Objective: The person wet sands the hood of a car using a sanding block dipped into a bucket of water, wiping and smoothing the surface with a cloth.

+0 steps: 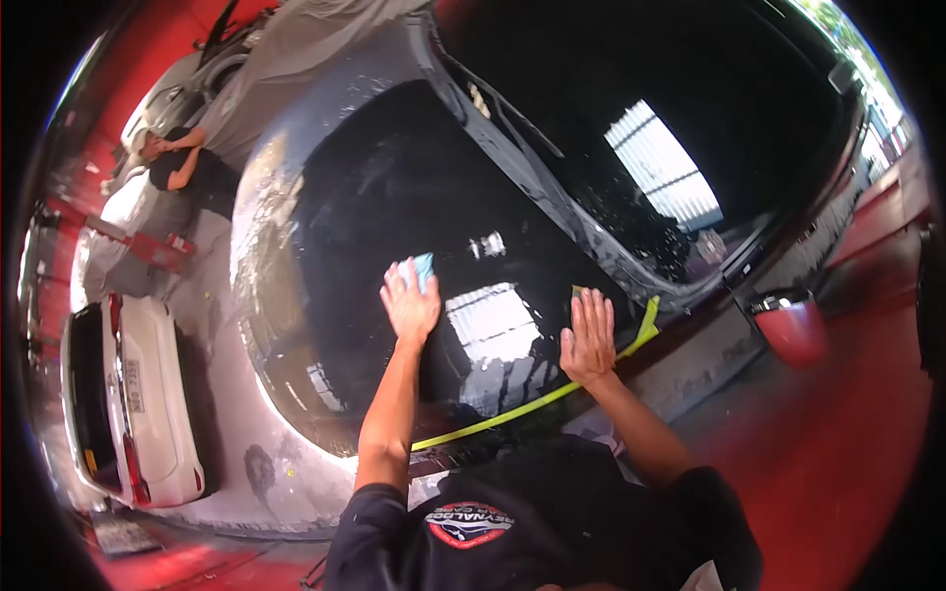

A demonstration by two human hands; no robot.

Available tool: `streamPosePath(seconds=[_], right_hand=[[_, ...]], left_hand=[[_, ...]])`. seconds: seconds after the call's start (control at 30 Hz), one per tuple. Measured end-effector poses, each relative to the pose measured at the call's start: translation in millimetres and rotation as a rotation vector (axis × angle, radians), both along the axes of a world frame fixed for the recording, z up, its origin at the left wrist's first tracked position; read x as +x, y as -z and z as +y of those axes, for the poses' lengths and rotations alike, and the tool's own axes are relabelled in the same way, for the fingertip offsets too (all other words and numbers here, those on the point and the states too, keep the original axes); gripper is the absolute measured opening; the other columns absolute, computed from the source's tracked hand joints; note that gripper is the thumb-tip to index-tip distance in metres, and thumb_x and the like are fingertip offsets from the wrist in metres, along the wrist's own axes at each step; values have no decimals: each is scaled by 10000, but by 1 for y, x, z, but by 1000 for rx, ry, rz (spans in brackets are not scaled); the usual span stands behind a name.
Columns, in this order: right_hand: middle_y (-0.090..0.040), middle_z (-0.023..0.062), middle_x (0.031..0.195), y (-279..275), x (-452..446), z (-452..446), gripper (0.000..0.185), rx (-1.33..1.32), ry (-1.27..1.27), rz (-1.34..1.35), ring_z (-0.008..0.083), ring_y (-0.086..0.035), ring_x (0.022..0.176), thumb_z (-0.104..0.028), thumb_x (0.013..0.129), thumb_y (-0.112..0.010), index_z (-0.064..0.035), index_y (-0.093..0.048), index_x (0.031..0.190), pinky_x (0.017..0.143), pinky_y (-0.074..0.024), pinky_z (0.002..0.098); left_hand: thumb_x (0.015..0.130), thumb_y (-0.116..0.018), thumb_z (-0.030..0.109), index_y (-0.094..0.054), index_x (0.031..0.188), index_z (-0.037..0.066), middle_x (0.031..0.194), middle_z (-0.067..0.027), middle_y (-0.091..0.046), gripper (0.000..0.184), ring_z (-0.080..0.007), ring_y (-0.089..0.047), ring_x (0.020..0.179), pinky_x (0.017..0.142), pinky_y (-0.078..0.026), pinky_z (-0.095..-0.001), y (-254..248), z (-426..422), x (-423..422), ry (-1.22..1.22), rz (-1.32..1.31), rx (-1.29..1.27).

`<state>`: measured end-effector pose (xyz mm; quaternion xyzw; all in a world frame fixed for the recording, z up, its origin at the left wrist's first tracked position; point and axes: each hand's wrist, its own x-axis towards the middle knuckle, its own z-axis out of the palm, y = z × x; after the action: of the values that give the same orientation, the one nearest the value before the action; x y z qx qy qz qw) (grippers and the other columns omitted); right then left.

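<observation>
The black car hood stretches before me, wet and shiny with bright reflections. My left hand presses a small light blue pad or cloth onto it, fingers spread over it; most of the piece is hidden under the hand. Farther right, near the windshield side, my right hand lies flat on the hood with its fingers stretched out. A small olive-coloured edge peeks out by its fingertips; what it belongs to is hidden. Yellow-green tape runs along the hood's near edge and passes just below my right hand.
Grey masking covers the wiper area below the dark windshield. A red side mirror juts out at right. Beyond the hood, a person stands near a draped cover. A white car is at left.
</observation>
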<state>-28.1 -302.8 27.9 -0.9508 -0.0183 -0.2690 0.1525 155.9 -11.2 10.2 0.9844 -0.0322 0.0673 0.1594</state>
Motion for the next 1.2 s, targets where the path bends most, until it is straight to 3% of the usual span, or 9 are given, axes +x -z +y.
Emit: streamPosePath(seconds=[0.1,0.2,0.27,0.37,0.57,0.63,0.8,1.0,1.2], right_hand=[[-376,310,1537,6,0,-2,590,137,32,-122,473,-328,1457,-181,962,-491,95,-393,1473,1215,-233,572],[-329,315,1561,9,2,-3,574,318,127,-222,490,-320,1454,-203,1021,-437,103,-339,1497,1207,-259,543],[-331,315,1559,11,6,-3,582,374,208,-267,491,-325,1450,-253,1041,-423,90,-341,1504,1200,-271,539],[-340,313,1556,12,6,-2,575,300,211,-254,488,-330,1447,-277,1046,-409,75,-366,1499,1196,-278,539],[-382,292,1540,2,13,3,532,37,151,5,479,-328,1439,-220,1010,-447,44,-431,1471,1208,-240,550],[-362,273,1567,5,13,3,542,28,146,23,447,-314,1465,-213,1019,-439,33,-404,1500,1218,-222,540],[-342,237,1597,11,14,1,535,15,124,47,400,-302,1487,-213,1035,-425,-10,-391,1529,1232,-201,508],[-356,230,1591,13,12,-3,531,-50,117,90,390,-322,1477,-216,1040,-413,-6,-393,1526,1233,-204,500],[-353,239,1587,6,13,1,537,-29,104,121,397,-317,1477,-207,1032,-431,5,-390,1523,1234,-201,510]], left_hand=[[989,-486,482,-449,1519,98,1593,-219,-349,656,-399,-294,1486,1205,-210,-565,-19,-97,-2,279,-14,121],[979,-531,424,-492,1473,60,1514,-276,-426,615,-442,-388,1411,1170,-270,-585,-18,-177,-48,528,-243,-13],[961,-573,397,-505,1461,60,1530,-289,-407,607,-453,-360,1438,1187,-246,-588,-20,-196,-83,645,-225,-185],[983,-544,408,-442,1517,90,1582,-246,-356,630,-422,-293,1490,1221,-197,-560,-29,-175,-119,648,-107,-173],[1004,-496,453,-398,1549,114,1623,-215,-298,649,-396,-242,1518,1228,-177,-563,-18,-32,-142,255,47,-106],[1012,-459,475,-382,1561,119,1640,-213,-264,658,-393,-212,1529,1234,-142,-570,-2,26,-143,-2,65,104],[1046,-326,460,-263,1604,99,1649,-217,-244,668,-391,-179,1540,1236,-117,-579,24,148,-124,-505,122,78],[1067,-297,434,-265,1611,136,1671,-150,-234,622,-353,-152,1556,1246,-96,-560,28,158,-119,-591,128,2],[1053,-355,444,-289,1599,104,1649,-202,-259,646,-380,-199,1537,1238,-120,-571,30,151,-119,-660,90,-72]])
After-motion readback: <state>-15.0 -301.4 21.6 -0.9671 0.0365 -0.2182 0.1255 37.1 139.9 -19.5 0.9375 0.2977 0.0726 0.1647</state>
